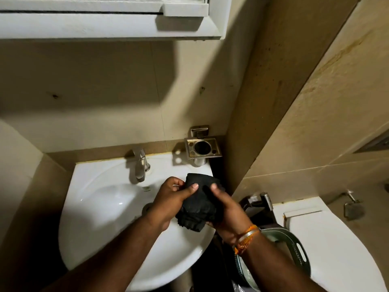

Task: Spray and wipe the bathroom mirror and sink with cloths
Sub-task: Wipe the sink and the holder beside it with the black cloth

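Black cloth [199,204] is bunched between both hands above the right rim of the white sink [101,207]. No spray bottle shows, so wiping seems not yet begun. Left hand [171,200] and right hand [226,213] each pinch the cloth, thumbs on top.

A single wide-angle view comes from the person's head, looking forward and steeply down over a white sink [101,207] fixed in a corner. It sits close: both forearms enter from the bottom edge and the hands meet near the middle of the frame. The lens bends the edges, taking in a white cabinet [109,26] overhead, the tiled wall ahead and a toilet [336,245] at lower right.
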